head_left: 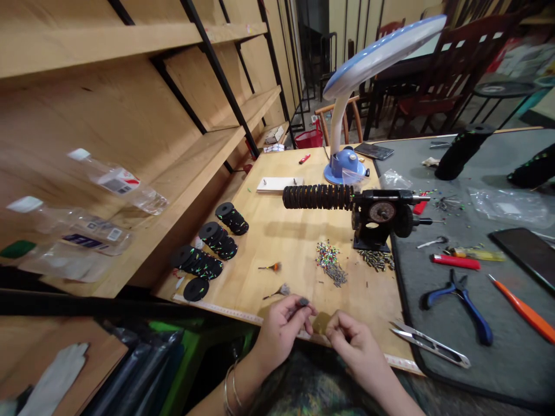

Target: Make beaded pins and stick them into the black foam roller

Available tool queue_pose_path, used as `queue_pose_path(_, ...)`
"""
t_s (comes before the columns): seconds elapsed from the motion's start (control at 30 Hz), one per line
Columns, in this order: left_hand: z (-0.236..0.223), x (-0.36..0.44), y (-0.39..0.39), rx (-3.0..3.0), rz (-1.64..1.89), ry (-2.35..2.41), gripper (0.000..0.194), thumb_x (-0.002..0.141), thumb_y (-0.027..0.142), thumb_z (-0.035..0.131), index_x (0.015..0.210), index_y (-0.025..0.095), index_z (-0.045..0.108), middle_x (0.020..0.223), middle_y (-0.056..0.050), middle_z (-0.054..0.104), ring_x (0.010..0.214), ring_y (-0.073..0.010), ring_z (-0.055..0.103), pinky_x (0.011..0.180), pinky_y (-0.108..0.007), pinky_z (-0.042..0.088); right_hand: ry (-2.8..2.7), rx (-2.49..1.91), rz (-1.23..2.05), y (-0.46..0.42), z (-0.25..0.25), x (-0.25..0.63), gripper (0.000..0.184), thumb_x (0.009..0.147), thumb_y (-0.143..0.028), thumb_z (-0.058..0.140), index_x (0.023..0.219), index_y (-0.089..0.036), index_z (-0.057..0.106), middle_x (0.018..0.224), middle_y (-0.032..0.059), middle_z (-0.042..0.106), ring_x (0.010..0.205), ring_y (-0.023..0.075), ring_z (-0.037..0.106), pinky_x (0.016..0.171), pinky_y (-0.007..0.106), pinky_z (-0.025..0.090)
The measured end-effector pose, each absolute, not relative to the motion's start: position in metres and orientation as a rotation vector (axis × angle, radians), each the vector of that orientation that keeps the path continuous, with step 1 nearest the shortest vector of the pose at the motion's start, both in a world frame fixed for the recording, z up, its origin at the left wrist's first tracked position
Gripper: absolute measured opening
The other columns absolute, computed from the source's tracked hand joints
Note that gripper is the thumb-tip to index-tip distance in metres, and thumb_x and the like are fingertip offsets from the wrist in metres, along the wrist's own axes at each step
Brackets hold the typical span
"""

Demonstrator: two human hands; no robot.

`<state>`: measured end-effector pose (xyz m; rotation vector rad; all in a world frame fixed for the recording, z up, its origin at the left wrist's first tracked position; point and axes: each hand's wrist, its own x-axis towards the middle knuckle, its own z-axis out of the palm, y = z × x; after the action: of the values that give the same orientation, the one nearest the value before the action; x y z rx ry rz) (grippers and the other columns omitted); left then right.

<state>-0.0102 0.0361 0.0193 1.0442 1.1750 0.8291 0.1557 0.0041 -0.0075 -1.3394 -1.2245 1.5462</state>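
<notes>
Two hands: your left hand point(282, 325) and your right hand point(354, 342) are near each other, at the near edge of the wooden table point(299, 240).
Left grip: your thumb and fingers pinch a small dark piece point(304, 301), which is at the fingertips, on the side toward the table.
Right grip: your thumb and forefinger are pressed together; whether something thin is between them, I cannot tell.
Tufts: just beyond your left hand lies the grey tuft point(284, 289), and behind it the orange tuft point(274, 267).
Small parts: ahead of your hands are the coloured beads point(327, 252), touching the grey pins point(336, 275); the brass pieces point(376, 261) lie to the right, at the foot of the black device point(376, 234).
Row of discs: the device carries these black discs point(318, 197) out to the left; together they stand between you and the blue lamp point(342, 164).
Disc stacks: three stacks point(218, 240) and one lone disc point(196, 290) are on the left side.
Dark mat: the mat point(418, 257) on your right bears the snips point(433, 345), nearest to your right hand, then the blue pliers point(466, 309) and the orange tool point(522, 309).
Shelf: the shelf point(197, 156) at left bears clear bottles point(124, 182), well apart from your hands.
</notes>
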Motion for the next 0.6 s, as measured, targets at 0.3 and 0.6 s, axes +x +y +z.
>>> queue_pose_path(0.3,0.011,-0.003,0.042,0.688,1.026,1.167,0.034,0.068,0.04,0.08,0.078,0.012,0.065,0.062,0.001,0.059,0.048,-0.0045,0.046,0.046,-0.015,0.03,-1.194,-1.362,1.449,0.0,-0.01,0.155,0.013,0.068,-0.028,0.048,0.058,-0.022,0.043,0.054,-0.0066,0.035,0.054,0.0119,0.035,0.053,0.024,0.029)
queue_pose_path(0.6,0.01,-0.021,0.039,0.764,0.891,1.193,0.033,0.069,0.04,0.078,0.078,0.012,0.064,0.059,0.003,0.054,0.049,-0.0056,0.044,0.048,-0.017,0.03,-1.008,-1.307,1.554,-0.004,-0.024,0.162,0.023,0.078,-0.038,0.055,0.064,-0.022,0.047,0.049,-0.0093,0.034,0.046,0.0096,0.03,0.047,0.022,0.025)
